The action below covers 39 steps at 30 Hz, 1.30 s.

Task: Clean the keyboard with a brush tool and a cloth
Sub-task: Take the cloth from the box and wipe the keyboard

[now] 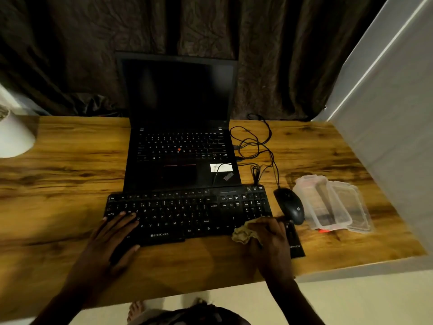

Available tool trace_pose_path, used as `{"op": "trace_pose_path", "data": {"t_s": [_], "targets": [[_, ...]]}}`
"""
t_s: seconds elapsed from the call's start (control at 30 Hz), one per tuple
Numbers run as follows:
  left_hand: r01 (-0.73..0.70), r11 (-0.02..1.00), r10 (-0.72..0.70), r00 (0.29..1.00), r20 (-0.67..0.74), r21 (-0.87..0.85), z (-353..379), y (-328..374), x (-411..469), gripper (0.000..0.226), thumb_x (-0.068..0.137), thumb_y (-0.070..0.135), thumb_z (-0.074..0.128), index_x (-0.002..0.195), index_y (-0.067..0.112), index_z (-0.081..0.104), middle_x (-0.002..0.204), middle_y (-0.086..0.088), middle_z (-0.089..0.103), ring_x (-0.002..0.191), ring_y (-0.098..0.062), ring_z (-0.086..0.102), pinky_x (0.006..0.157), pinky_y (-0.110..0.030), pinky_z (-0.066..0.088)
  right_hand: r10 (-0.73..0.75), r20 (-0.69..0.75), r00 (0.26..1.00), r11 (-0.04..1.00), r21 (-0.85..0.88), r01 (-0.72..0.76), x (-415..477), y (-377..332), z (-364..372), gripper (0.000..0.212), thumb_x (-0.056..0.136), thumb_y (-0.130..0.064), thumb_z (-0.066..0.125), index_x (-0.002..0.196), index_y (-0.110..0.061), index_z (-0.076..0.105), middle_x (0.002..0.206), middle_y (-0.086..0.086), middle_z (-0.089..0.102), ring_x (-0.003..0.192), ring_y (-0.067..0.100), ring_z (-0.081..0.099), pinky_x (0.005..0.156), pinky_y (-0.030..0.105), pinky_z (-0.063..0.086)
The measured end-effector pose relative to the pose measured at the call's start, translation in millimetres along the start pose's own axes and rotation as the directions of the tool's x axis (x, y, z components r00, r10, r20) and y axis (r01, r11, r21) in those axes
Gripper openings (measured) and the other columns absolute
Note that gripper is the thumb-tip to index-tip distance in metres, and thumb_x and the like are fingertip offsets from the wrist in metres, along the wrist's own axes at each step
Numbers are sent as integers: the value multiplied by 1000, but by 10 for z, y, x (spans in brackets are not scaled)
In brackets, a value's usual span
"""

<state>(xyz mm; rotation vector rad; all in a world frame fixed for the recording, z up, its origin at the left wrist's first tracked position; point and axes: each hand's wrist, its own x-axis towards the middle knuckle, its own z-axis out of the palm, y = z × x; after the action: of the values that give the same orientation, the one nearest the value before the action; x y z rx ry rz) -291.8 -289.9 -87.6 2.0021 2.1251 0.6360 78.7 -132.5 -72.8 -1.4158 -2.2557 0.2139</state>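
Black ext. keyboard [187, 212] lies flat on the wooden desk [70, 172], right in front of the open laptop [180, 141], back edge touching the laptop's front lip.

Left hand [112, 240]: flat, fingers straight & spread, resting on the kbd's left end. Fingertips are on the keys around the left letter cols, thumb along the front edge near the desk. Not gripping anything.

Right hand [271, 245]: at the kbd's front-right corner, fingers curled round a crumpled tan cloth [243, 234]. The cloth bulges out on the thumb side & touches the kbd's bottom-right keys, approx. by the arrow keys. Hand is motion-blurred, so exact finger positions are unclear.

So the kbd spans between both hands: left pins one end, right w/ cloth is on the other.

Under/just beside the right hand: a black flat item [296, 247] w/ small print, unreadable. Black mouse [290, 205] sits just right of the numpad, its cable [255, 146] looping back beside the laptop. Clear plastic case [332, 202] lies open further right.
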Motion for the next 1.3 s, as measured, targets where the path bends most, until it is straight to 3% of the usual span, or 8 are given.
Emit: {"op": "trace_pose_path", "data": {"t_s": [0.2, 0.37, 0.47, 0.6, 0.77, 0.97, 1.13, 1.3], "targets": [[19, 1000, -19, 1000, 8, 2, 13, -16, -1, 67, 96, 64, 33, 149, 23, 39, 158, 10, 31, 150, -10, 20, 123, -35, 8, 135, -24, 991, 989, -50, -136, 168, 138, -80, 33, 71, 3, 78, 102, -9, 73, 114, 17, 65, 97, 36, 58, 67, 36, 53], [6, 1000, -6, 1000, 5, 1, 22, -38, -1, 68, 97, 63, 33, 148, 19, 41, 158, 7, 33, 150, -12, 21, 124, -35, 8, -24, 26, 999, 993, -112, 27, 309, -48, -27, 41, 64, -2, 87, 102, -8, 73, 106, 17, 66, 93, 35, 63, 68, 27, 48], [-10, 1000, 10, 1000, -13, 3, 8, -13, 6, 67, 97, 61, 34, 148, 18, 41, 157, 7, 33, 149, -12, 23, 124, -36, 9, -48, 35, 998, 992, -118, 51, 377, 85, -65, 36, 70, 1, 81, 104, -8, 73, 109, 17, 66, 94, 36, 62, 63, 27, 52], [-15, 1000, 15, 1000, -17, 15, 14, -21, 2, 67, 97, 61, 33, 147, 17, 43, 157, 5, 34, 149, -13, 23, 123, -37, 11, 52, 6, 999, 989, -137, -51, 492, 183, -73, 30, 78, 0, 75, 107, -6, 70, 114, 21, 63, 101, 39, 60, 68, 42, 60], [-6, 1000, 6, 1000, -12, 14, 12, -13, 4, 67, 97, 62, 33, 147, 19, 43, 157, 7, 34, 149, -11, 22, 123, -36, 10, -139, 73, 988, 978, -150, 149, 567, 34, -18, 29, 80, -10, 64, 107, -10, 72, 114, 15, 64, 102, 34, 60, 71, 34, 57], [-4, 1000, 4, 1000, -7, 16, 10, -5, -1, 65, 97, 61, 34, 147, 19, 44, 157, 6, 34, 149, -12, 22, 122, -38, 12, 106, 68, 992, 983, -160, -94, 765, 150, -49, 31, 93, -9, 57, 123, -16, 65, 132, 15, 54, 119, 35, 47, 85, 41, 55], [-3, 1000, 3, 1000, -1, 10, 19, -4, -11, 67, 98, 61, 33, 149, 19, 39, 159, 6, 32, 150, -13, 22, 122, -38, 11, -110, 155, 982, 974, -180, 138, 876, 3, 48, 32, 78, -4, 74, 110, -11, 70, 115, 16, 63, 102, 35, 59, 67, 41, 60], [-7, 1000, 7, 1000, -14, 6, 12, -3, -6, 66, 98, 61, 33, 148, 18, 41, 157, 6, 34, 149, -14, 23, 122, -38, 13, 69, 81, 994, 985, -161, -55, 957, 135, 6, 30, 94, -6, 57, 122, -12, 66, 131, 16, 53, 115, 34, 46, 85, 43, 53]]}}
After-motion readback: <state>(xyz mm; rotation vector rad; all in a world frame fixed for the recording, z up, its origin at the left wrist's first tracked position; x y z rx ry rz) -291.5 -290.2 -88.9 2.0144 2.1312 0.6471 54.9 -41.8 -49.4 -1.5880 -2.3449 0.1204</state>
